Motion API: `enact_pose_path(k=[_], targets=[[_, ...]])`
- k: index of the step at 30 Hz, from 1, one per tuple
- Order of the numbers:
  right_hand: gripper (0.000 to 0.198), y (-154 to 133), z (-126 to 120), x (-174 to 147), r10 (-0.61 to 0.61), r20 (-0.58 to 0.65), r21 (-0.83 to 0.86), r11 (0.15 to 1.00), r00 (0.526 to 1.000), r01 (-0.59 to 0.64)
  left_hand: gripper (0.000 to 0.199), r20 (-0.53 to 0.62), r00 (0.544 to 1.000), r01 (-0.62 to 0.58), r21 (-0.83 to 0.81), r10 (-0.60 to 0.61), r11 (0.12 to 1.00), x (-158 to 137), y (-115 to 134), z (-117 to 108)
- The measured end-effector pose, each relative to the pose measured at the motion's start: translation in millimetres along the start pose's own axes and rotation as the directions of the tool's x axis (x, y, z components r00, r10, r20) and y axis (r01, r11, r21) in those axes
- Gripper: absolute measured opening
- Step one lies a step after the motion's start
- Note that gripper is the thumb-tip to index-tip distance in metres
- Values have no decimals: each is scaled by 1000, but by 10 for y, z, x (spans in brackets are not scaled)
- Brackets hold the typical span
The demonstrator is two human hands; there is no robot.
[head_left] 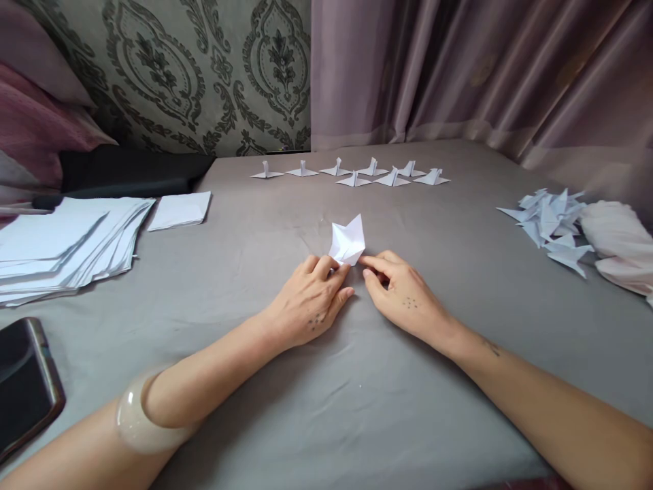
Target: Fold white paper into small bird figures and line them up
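Note:
A partly folded white paper stands on the grey cloth in front of me, two pointed corners rising at its top. My left hand has its fingertips on the lower left edge of this folded paper and holds it down, with the thumb apart from it. My right hand rests on the cloth at the paper's lower right corner. Its index fingertip touches that corner, while the thumb sits just below with a gap between; the other fingers are partly hidden.
Several folded paper figures line the back of the table. A pile of folded paper pieces lies right, beside a pale cloth. Left are paper sheets, a smaller paper stack, a black cloth and a phone.

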State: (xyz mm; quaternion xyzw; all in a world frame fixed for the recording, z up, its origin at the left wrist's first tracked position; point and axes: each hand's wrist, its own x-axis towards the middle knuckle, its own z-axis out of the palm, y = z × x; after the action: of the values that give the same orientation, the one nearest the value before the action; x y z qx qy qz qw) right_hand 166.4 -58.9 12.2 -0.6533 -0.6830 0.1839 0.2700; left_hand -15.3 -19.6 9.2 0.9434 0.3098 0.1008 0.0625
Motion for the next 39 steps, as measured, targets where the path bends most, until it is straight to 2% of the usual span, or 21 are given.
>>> enact_pose_path(k=[3,6,10,14,18,28,32,39], targets=[[33,2,5,-8,37,-22,95,995,999,-35,45,11,1000,19,-29,-18,999,8,-25,8],[34,-7,13,-16,35,-18,101,994,999,-33,48,40,998,41,-48,-39,998,18,-45,4],[39,-31,20,-54,-13,65,-43,999,998,15,48,33,999,30,-46,-29,998,9,-47,-1],[43,-33,25,-91,-51,142,-194,978,989,78,44,-32,999,4,-31,-5,1000,-16,0,-13],[40,-36,25,-98,-79,154,-245,963,985,115,36,-74,997,21,1,-21,1000,-43,63,-27],[34,-77,-1,-82,-199,146,-404,882,969,242,33,-137,991,14,57,-6,998,-68,71,-16],[31,-58,-16,-64,-219,137,-407,877,966,256,31,-146,989,11,38,-5,999,-57,52,-22],[32,0,-36,-20,-141,104,-275,947,985,164,32,-78,997,23,-11,-24,1000,-18,29,-52]])
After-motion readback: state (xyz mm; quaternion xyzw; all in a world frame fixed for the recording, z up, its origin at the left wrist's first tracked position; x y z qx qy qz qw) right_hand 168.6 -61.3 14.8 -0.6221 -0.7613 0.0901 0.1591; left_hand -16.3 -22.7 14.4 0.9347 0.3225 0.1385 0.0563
